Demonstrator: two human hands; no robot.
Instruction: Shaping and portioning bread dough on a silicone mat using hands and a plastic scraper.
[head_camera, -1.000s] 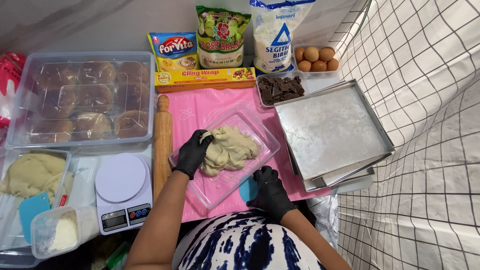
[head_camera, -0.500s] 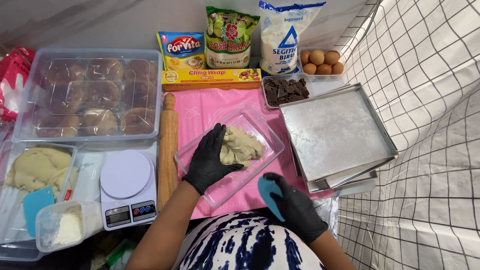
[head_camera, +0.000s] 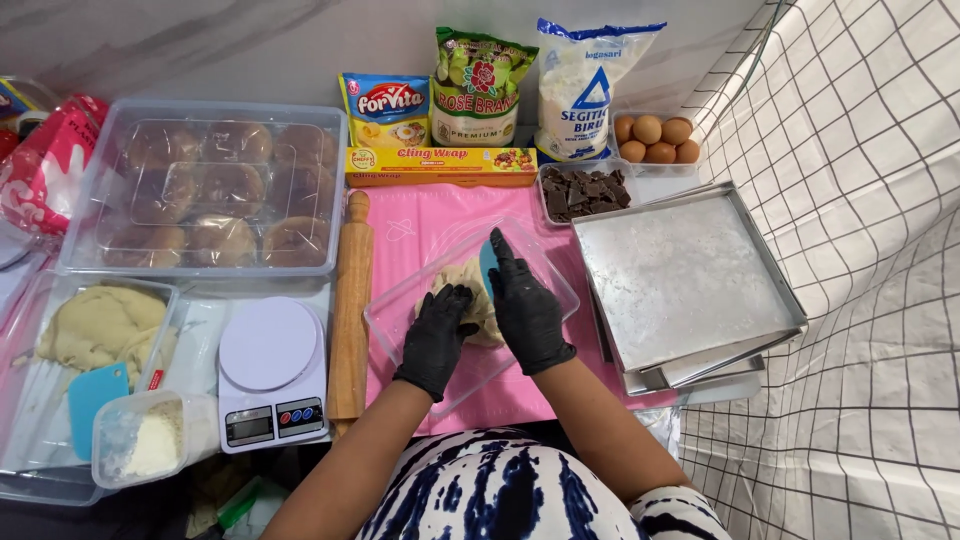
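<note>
While the left hand (head_camera: 437, 338) is pressing on the dough (head_camera: 462, 290) in the clear tub (head_camera: 400, 325), the right hand (head_camera: 525, 305) is gripping a blue scraper (head_camera: 488, 262); cutting straight down with the dough steadied seems best.

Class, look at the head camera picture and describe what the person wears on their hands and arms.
Both the left hand and the right hand wear snug black gloves that cover the fingers and end at the wrists. The forearms are bare, with no sleeves showing on them. Near the bottom edge there is a garment with a dark blue and white blotched pattern.
</note>
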